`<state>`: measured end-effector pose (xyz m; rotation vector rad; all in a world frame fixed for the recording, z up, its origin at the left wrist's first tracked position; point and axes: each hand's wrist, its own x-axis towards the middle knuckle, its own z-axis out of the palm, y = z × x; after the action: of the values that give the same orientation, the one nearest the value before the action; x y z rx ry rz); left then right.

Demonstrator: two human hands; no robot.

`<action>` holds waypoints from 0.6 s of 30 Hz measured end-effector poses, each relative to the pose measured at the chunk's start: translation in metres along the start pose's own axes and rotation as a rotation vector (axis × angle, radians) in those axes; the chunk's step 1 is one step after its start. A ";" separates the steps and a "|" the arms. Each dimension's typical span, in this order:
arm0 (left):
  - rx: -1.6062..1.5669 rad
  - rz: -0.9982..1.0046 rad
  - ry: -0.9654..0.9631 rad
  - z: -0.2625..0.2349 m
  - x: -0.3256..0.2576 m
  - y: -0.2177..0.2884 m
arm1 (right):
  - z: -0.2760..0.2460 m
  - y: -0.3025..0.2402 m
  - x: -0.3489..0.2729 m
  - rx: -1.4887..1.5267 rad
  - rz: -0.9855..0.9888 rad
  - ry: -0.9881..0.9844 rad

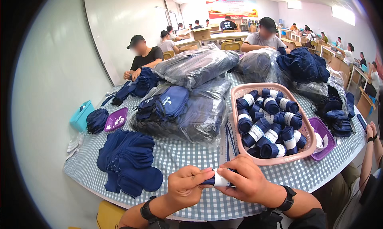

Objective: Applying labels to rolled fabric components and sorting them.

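Banded navy roll (218, 180) (both hands)

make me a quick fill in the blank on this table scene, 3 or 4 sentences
1. Both hands, the left hand and the right hand, hold one rolled navy item with a ____ paper band around it.
2. The finished rolls lie in a ____ basket.
3. The tablecloth has a ____ pattern.
4. The loose pile of flat navy pieces lies to the person's ____.

Missing words: white; pink; checked; left
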<state>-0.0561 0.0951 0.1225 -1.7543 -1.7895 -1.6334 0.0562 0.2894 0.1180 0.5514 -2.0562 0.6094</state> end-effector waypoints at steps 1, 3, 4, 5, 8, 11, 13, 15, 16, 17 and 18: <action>-0.007 -0.005 0.003 0.001 0.001 0.000 | 0.000 0.001 0.000 0.002 0.002 -0.001; -0.018 -0.012 0.006 0.002 0.002 -0.001 | -0.001 0.002 0.001 0.011 0.011 -0.005; -0.021 -0.014 0.006 0.002 0.002 -0.002 | -0.002 0.002 0.001 0.018 0.017 -0.008; -0.024 -0.016 0.007 0.003 0.002 -0.003 | -0.002 0.003 0.001 0.022 0.031 -0.018; -0.010 -0.008 0.006 0.003 0.002 -0.005 | -0.002 0.004 0.001 0.040 0.035 -0.019; -0.011 -0.004 -0.001 0.002 0.002 -0.006 | -0.002 0.005 0.000 0.047 0.038 -0.034; -0.011 -0.013 -0.002 0.002 0.002 -0.008 | -0.002 0.006 -0.001 0.049 0.039 -0.036; -0.023 -0.024 -0.001 0.003 0.001 -0.008 | -0.002 0.006 -0.002 0.055 0.047 -0.049; -0.035 -0.030 0.000 0.003 0.000 -0.009 | -0.001 0.006 -0.002 0.060 0.050 -0.054; -0.048 -0.034 0.000 0.003 0.000 -0.009 | -0.001 0.007 -0.002 0.066 0.056 -0.060; -0.053 -0.043 0.000 0.003 -0.001 -0.009 | -0.001 0.006 -0.003 0.062 0.055 -0.063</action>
<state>-0.0613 0.0991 0.1150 -1.7497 -1.8125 -1.7124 0.0545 0.2951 0.1143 0.5575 -2.1232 0.6988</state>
